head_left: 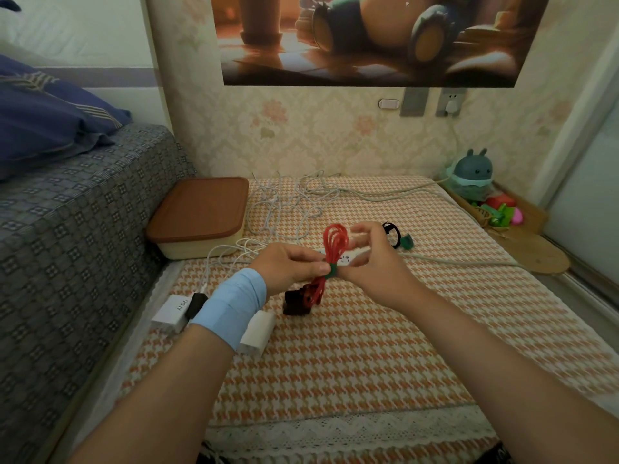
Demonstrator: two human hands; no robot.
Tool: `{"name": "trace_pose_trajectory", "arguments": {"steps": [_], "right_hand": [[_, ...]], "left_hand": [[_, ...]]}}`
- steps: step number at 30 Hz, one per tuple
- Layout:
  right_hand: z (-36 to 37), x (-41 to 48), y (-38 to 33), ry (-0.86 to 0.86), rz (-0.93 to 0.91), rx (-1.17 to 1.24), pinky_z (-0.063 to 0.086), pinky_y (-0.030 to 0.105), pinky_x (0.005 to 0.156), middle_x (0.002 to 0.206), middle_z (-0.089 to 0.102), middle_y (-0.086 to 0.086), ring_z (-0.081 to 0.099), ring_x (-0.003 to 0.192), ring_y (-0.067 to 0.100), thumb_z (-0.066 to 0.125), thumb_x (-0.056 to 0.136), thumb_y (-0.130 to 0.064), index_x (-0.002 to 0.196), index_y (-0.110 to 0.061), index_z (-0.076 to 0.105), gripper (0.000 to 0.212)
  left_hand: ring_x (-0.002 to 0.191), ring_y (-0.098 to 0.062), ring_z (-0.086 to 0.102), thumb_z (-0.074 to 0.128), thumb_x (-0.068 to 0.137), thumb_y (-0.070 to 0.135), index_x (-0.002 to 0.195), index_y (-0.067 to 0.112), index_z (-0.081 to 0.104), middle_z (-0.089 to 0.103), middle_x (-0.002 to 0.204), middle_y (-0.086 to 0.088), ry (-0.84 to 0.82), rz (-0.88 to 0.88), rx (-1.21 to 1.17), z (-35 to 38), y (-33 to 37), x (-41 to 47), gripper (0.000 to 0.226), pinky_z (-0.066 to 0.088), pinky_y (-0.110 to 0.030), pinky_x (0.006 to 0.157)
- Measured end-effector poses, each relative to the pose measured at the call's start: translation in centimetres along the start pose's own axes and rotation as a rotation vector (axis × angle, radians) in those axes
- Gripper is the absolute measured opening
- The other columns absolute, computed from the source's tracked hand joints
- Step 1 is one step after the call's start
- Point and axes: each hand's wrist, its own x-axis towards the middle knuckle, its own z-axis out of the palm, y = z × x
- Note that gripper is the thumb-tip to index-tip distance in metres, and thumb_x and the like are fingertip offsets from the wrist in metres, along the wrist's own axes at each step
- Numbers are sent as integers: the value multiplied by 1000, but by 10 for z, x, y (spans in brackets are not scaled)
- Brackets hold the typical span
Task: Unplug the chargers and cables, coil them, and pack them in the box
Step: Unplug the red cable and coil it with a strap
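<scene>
Two hands point(289, 266) point(376, 262) pinch the looped red cable point(336, 242).

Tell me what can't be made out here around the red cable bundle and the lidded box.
Head view:
- Green tie round the red coiled cable: fingertips of the left hand and right hand pinch it, hiding whether it is fastened.
- White power strip: both hands hide its sockets.
- Cream box with brown lid: lid on, contents hidden.
- White charger block: blue wristband covers part.
</scene>
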Motion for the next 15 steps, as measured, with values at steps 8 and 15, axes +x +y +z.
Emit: {"name": "trace_pose_trajectory", "arguments": {"steps": [8, 15], "right_hand": [[14, -2, -6, -13, 71, 345, 63, 38, 77, 91, 77, 5, 75, 84, 22, 74, 91, -29, 102, -10, 74, 22], [12, -5, 1, -50, 35, 350, 53, 12, 72, 91, 79, -10, 73, 88, 1, 68, 96, -16, 109, -14, 78, 17]], "left_hand": [[85, -13, 71, 79, 79, 25, 82, 21, 79, 77, 85, 1, 175, 7, -233, 18, 5, 3, 5, 55, -26, 78], [71, -5, 68, 76, 83, 19, 84, 20, 78, 75, 77, 6, 169, 120, -25, 9, -1, 5, 3, 52, -20, 68]]}}
